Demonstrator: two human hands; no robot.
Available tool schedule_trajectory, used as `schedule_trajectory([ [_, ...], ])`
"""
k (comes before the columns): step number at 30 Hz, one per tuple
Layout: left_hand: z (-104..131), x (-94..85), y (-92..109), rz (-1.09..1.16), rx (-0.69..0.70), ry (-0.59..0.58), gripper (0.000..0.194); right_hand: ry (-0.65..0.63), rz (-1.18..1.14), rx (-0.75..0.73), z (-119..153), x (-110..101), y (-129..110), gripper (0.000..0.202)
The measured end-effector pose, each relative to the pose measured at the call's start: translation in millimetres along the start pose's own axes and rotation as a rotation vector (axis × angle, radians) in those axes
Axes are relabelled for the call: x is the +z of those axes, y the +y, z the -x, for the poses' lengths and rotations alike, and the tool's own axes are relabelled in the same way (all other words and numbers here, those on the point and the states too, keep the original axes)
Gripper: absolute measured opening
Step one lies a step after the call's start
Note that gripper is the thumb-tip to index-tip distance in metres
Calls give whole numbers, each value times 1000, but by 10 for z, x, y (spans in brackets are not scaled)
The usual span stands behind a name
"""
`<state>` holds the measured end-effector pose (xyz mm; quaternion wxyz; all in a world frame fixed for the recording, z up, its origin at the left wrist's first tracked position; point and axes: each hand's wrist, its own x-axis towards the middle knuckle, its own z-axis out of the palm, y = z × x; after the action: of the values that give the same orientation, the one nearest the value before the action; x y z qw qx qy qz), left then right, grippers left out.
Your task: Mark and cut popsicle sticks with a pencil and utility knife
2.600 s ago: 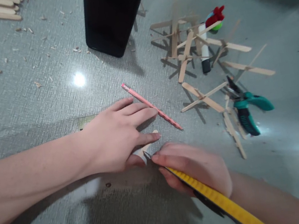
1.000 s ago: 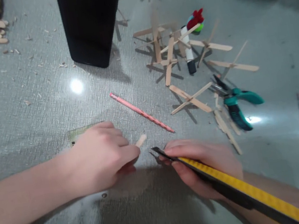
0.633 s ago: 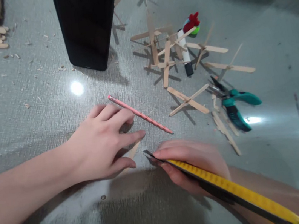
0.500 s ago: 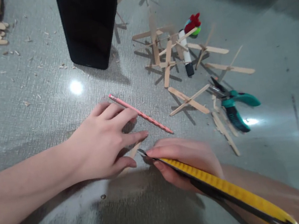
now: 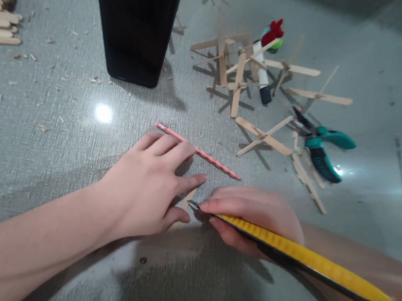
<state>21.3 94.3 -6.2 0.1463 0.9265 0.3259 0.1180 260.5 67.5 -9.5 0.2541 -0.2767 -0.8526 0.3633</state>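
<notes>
Yellow-bodied, the one knife [image 5: 299, 252] gripped in the right hand's [image 5: 261, 212] closed fingers has brought its blade to the wooden stick [image 5: 190, 196], while the left hand [image 5: 146, 190] has spread out of its pinch, palm down, thumb and forefinger parted around the partly hidden stick, apparently steadying it against the blade. On the desk [image 5: 72, 162] I count one pencil [image 5: 216, 163], one marker [image 5: 261, 71], one pair of pliers [image 5: 323, 143] and one black phone [image 5: 144, 26]; the crossed sticks [image 5: 262, 136] overlap too much to count.
</notes>
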Motion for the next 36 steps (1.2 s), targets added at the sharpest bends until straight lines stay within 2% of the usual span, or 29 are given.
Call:
schedule_trajectory([
  [9, -2, 0, -2, -5, -1, -28, 55, -19, 5, -12, -1, -5, -3, 30],
  [18, 1, 26, -10, 7, 10, -8, 53, -28, 22, -40, 2, 0, -7, 32],
  [25, -4, 23, -4, 8, 21, -14, 53, -109, -56, -65, 28, 7, -17, 33],
  [31, -17, 19, 2, 7, -6, -55, 53, -114, -166, 18, 16, -13, -69, 26],
  [36, -12, 6, 29, 10, -33, -43, 54, -128, -157, 21, -16, -34, -85, 25],
])
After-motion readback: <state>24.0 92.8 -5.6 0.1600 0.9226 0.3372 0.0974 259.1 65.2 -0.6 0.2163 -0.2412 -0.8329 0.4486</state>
